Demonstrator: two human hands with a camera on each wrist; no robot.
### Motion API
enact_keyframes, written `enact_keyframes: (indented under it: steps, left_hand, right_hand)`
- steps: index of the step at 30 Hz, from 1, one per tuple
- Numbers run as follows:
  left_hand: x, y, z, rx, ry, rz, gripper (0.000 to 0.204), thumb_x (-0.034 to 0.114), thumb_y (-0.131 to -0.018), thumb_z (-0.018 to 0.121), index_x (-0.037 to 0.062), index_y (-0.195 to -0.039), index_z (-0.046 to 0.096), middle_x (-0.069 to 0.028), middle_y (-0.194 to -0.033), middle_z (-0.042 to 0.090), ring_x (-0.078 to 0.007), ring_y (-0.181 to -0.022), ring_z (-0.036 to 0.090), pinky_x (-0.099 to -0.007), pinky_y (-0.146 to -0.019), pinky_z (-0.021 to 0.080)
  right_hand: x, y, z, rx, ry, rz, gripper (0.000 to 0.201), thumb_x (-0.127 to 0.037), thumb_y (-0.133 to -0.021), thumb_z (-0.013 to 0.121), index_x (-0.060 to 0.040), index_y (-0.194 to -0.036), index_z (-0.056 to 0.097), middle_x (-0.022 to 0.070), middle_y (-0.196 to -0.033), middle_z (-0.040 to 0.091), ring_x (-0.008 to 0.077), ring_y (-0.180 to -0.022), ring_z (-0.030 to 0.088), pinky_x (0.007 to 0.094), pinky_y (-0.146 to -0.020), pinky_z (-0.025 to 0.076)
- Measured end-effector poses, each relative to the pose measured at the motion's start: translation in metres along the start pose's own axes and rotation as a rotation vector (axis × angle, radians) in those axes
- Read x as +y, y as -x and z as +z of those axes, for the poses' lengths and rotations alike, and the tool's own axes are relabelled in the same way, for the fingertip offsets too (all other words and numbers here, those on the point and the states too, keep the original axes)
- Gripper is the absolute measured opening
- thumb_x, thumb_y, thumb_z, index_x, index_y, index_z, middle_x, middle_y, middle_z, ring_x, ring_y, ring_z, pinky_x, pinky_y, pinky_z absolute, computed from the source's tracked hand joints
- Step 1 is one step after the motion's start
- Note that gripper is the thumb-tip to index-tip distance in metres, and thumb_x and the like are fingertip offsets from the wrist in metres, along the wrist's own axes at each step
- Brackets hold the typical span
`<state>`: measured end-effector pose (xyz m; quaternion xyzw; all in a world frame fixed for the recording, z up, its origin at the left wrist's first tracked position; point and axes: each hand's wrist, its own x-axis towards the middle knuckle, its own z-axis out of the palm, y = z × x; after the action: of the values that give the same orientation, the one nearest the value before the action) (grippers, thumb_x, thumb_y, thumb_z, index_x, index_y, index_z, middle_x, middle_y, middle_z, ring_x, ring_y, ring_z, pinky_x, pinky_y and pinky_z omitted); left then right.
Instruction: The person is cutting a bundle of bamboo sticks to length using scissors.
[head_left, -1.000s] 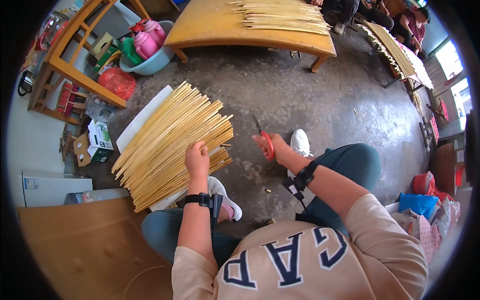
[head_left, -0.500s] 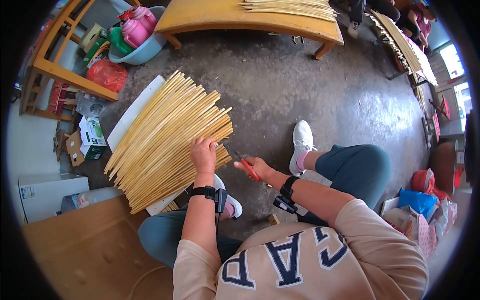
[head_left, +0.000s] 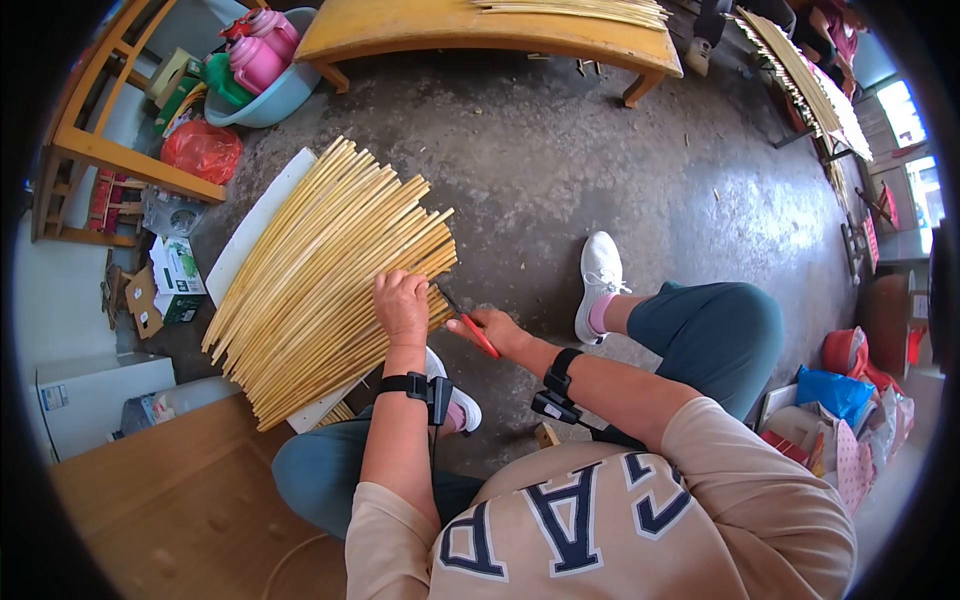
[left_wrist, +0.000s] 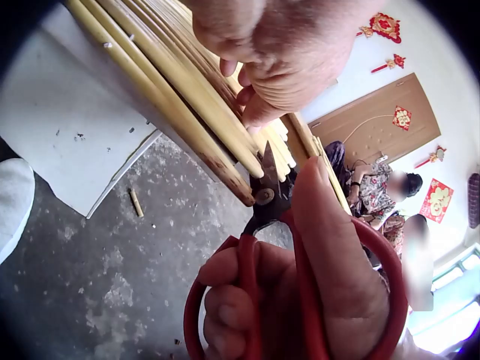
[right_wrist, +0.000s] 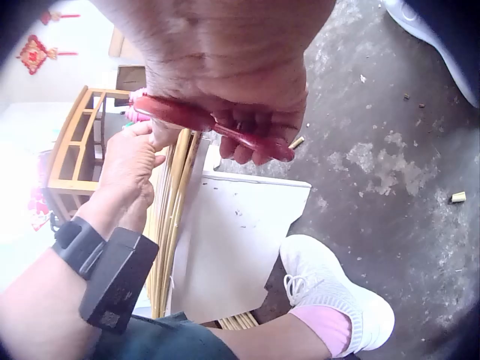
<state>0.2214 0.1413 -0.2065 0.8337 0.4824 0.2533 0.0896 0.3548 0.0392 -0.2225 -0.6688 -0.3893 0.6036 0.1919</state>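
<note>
Many thin yellow sticks [head_left: 330,270] lie side by side on a white board [head_left: 262,222] over the floor. The left hand [head_left: 401,307] is at their right ends; in the left wrist view its curled fingers [left_wrist: 259,112] pinch a stick near its tip. Red-handled scissors [head_left: 477,334] are in the right hand [head_left: 495,332], thumb and fingers through the loops. In the left wrist view the scissors' blades [left_wrist: 268,176] are parted around stick ends. The right wrist view shows the red handles [right_wrist: 180,114] under the right hand [right_wrist: 225,67].
A wooden table [head_left: 480,30] with more sticks stands ahead. Left are a blue basin [head_left: 270,100] with pink flasks, a red bag [head_left: 202,150] and a box [head_left: 178,268]. Bags [head_left: 835,395] lie at right. White shoes [head_left: 600,285] rest on the floor, near small stick pieces.
The right hand has brought the scissors leftward to the stick ends beside the left hand. The left hand has turned knuckles up over the sticks. The head view has shifted slightly.
</note>
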Motion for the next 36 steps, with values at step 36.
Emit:
enact_keyframes:
  steps: [36]
  left_hand:
    - [0.011,-0.008,-0.004,-0.107,-0.001,-0.059,0.013,0.007,-0.062,0.068,0.0089,-0.070,0.058,-0.0036,-0.084,0.055,-0.0251,-0.085,0.047,-0.0348,-0.077,0.040]
  right_hand:
    - [0.000,0.000,-0.001,0.147,0.102,-0.175,0.052,-0.053,-0.077,0.057,-0.0010,-0.074,0.060,0.0077,-0.057,0.056,0.0176,-0.054,0.056,0.0300,-0.053,0.045]
